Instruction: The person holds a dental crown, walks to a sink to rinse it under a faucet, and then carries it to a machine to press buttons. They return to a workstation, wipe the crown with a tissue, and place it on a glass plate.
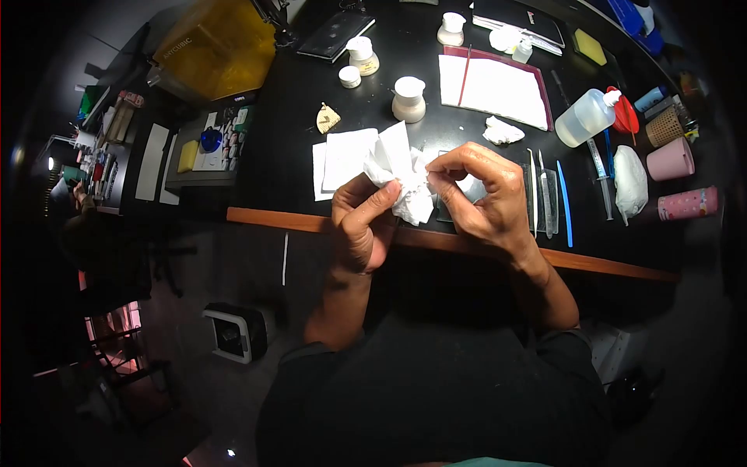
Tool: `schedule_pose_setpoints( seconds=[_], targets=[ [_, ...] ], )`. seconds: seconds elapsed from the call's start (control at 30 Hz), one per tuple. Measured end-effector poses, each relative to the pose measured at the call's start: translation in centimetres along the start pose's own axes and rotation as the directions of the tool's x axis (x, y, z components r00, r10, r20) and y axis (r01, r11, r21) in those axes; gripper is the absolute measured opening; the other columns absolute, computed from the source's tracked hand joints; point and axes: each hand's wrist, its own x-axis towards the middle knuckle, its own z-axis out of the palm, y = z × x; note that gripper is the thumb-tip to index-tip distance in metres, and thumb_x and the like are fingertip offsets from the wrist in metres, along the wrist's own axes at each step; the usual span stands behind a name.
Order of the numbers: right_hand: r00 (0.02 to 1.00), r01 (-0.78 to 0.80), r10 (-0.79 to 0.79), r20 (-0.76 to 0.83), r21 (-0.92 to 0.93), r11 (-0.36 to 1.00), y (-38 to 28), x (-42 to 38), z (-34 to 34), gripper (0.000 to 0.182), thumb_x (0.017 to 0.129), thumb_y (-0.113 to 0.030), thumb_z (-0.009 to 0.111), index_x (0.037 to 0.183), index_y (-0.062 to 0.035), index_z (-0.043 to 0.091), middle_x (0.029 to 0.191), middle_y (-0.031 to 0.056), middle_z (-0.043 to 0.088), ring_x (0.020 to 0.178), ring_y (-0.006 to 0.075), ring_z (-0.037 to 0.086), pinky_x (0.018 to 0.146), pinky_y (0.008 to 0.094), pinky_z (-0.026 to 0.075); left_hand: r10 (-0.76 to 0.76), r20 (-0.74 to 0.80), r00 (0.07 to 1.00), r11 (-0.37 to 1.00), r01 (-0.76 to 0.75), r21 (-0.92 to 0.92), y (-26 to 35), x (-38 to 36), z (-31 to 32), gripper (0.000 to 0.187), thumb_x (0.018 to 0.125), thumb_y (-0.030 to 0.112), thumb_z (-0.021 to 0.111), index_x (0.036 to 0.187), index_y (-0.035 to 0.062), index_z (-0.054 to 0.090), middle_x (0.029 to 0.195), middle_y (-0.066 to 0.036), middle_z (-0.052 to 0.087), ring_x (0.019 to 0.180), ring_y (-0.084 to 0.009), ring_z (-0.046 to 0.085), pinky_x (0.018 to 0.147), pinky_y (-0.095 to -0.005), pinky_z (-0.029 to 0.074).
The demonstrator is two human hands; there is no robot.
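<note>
Crumpled white paper tissue [405, 183], bunching upward between both hands over the near edge of the black surface [296, 156], is being clenched from the left by the left hand [362, 226] while the right hand [482, 194] is pinching its right side, both grips equally near.

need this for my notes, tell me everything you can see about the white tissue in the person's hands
The tissue is white, thin paper, heavily crumpled into a loose wad with one flat corner sticking up. It is held above the black table's wooden front edge. The left hand grips it from below with thumb and fingers; the right hand pinches its right side. Anything wrapped inside is hidden.
</note>
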Motion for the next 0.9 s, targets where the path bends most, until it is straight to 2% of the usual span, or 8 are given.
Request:
schedule_pose_setpoints(
  seconds=[0.2, 0.37, 0.47, 0.6, 0.63, 0.7, 0.8, 0.9],
  targets=[
    [0.996, 0.061, -0.066, -0.059, -0.077, 0.995, 0.0, -0.3, -0.2, 0.018, 0.069, 0.002, 0.071, 0.086, -0.0020, 0.066, 0.086, 0.0093, 0.065, 0.073, 0.0216, 0.063, 0.062, 0.0301, 0.050, 0.039, -0.028, 0.999, 0.996, -0.037, 0.077, 0.0, 0.2, 0.0, 0.022, 0.087, -0.002, 0.062, 0.108, -0.0043, 0.066, 0.098, -0.012, 0.069, 0.091, -0.0170, 0.066, 0.085, -0.0293, 0.052],
    [0.998, 0.049, -0.050, 0.039, 0.026, 0.998, -0.7, -0.6, 0.2, 0.020, 0.068, 0.004, 0.072, 0.086, -0.0024, 0.067, 0.082, 0.0094, 0.066, 0.071, 0.0199, 0.065, 0.058, 0.0288, 0.050, 0.062, 0.011, 0.998, 0.986, -0.063, 0.152, -0.2, -0.1, -0.3, 0.021, 0.087, -0.003, 0.062, 0.108, -0.0048, 0.062, 0.098, -0.012, 0.069, 0.089, -0.0142, 0.065, 0.083, -0.0264, 0.051],
    [0.996, 0.041, -0.040, 0.085, -0.001, 0.999, -0.4, -0.9, 0.3, 0.017, 0.070, 0.006, 0.071, 0.084, -0.0023, 0.066, 0.076, 0.0093, 0.065, 0.068, 0.0201, 0.064, 0.056, 0.0291, 0.049, 0.149, -0.028, 0.988, 0.946, -0.134, 0.294, -0.2, -0.3, 0.5, 0.022, 0.089, -0.001, 0.061, 0.111, -0.0029, 0.055, 0.095, -0.010, 0.068, 0.087, -0.0114, 0.063, 0.081, -0.0238, 0.049],
    [0.997, 0.018, -0.013, 0.071, -0.059, 0.998, -0.6, -1.7, 0.6, 0.015, 0.070, 0.005, 0.072, 0.081, -0.0021, 0.064, 0.075, 0.0090, 0.064, 0.067, 0.0233, 0.063, 0.056, 0.0315, 0.048, 0.249, 0.125, 0.960, 0.727, -0.271, 0.631, -0.3, -1.8, 0.1, 0.024, 0.091, 0.000, 0.059, 0.114, -0.0009, 0.052, 0.095, -0.009, 0.061, 0.086, -0.0093, 0.056, 0.077, -0.0232, 0.045],
    [0.997, 0.045, -0.041, 0.068, -0.057, 0.997, -0.6, -1.9, 0.8, 0.015, 0.070, 0.005, 0.072, 0.081, -0.0020, 0.064, 0.076, 0.0090, 0.063, 0.067, 0.0236, 0.063, 0.056, 0.0316, 0.048, 0.263, 0.233, 0.936, 0.632, -0.350, 0.691, -0.2, -1.9, 0.1, 0.025, 0.090, 0.002, 0.063, 0.113, -0.0005, 0.053, 0.099, -0.008, 0.061, 0.089, -0.0092, 0.056, 0.076, -0.0222, 0.045],
    [0.994, 0.095, -0.092, 0.058, -0.056, 0.994, -0.4, -2.3, 1.0, 0.015, 0.070, 0.005, 0.072, 0.081, -0.0016, 0.063, 0.076, 0.0089, 0.063, 0.067, 0.0241, 0.063, 0.057, 0.0318, 0.049, 0.349, 0.282, 0.894, 0.509, -0.433, 0.744, -0.5, -2.1, 0.2, 0.024, 0.089, 0.002, 0.065, 0.112, -0.0018, 0.056, 0.094, -0.008, 0.063, 0.086, -0.0083, 0.057, 0.074, -0.0204, 0.045],
    [0.996, 0.011, -0.010, 0.093, -0.011, 1.000, -0.8, -2.4, 1.0, 0.013, 0.074, 0.003, 0.073, 0.083, -0.0010, 0.064, 0.076, 0.0093, 0.064, 0.065, 0.0216, 0.063, 0.058, 0.0310, 0.049, 0.256, 0.138, 0.957, 0.627, -0.273, 0.730, 0.1, -2.7, -0.6, 0.020, 0.089, 0.004, 0.067, 0.108, -0.0033, 0.063, 0.083, -0.009, 0.068, 0.076, -0.0075, 0.063, 0.065, -0.0187, 0.047],
    [0.987, -0.103, 0.094, 0.129, 0.061, 0.993, -0.8, -2.6, 1.4, 0.011, 0.076, 0.001, 0.072, 0.083, -0.0004, 0.064, 0.076, 0.0101, 0.064, 0.065, 0.0199, 0.063, 0.057, 0.0299, 0.049, 0.342, 0.106, 0.934, 0.662, -0.320, 0.678, 0.1, -2.6, -1.3, 0.019, 0.090, 0.002, 0.065, 0.108, -0.0043, 0.065, 0.079, -0.008, 0.069, 0.074, -0.0068, 0.062, 0.064, -0.0181, 0.047]
  ],
)
